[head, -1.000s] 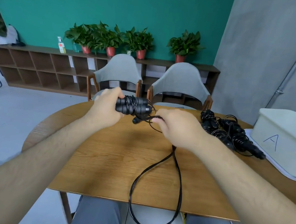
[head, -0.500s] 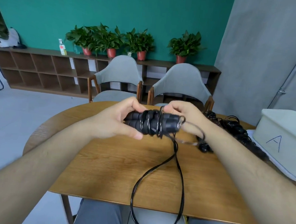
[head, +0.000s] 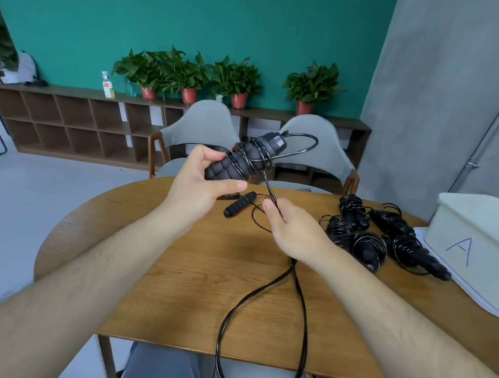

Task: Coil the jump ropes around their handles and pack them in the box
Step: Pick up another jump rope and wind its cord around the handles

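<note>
A: What is the table (head: 195, 287) made of?
B: Wood, with the grain showing and a dull satin finish
A: And the raised handles (head: 229, 167)?
B: Matt black foam by the look of it, with knobbly ridges. The end cap (head: 276, 142) is harder, smoother plastic with a slight sheen
A: The rope (head: 305, 309)?
B: Smooth, glossy black cord, seemingly plastic-coated. The coiled bundles (head: 369, 245) near the table's right edge glint the same way
A: The box (head: 479, 232)?
B: Off-white, matt, probably plastic

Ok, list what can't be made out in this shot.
Head view only:
- Box: right side cut off by the frame edge; inside hidden by its walls.
- Rope loop: bottom runs off the frame's lower edge.
- Handles: near ends covered by the left hand.
- Bottle label: too small to read.
</note>
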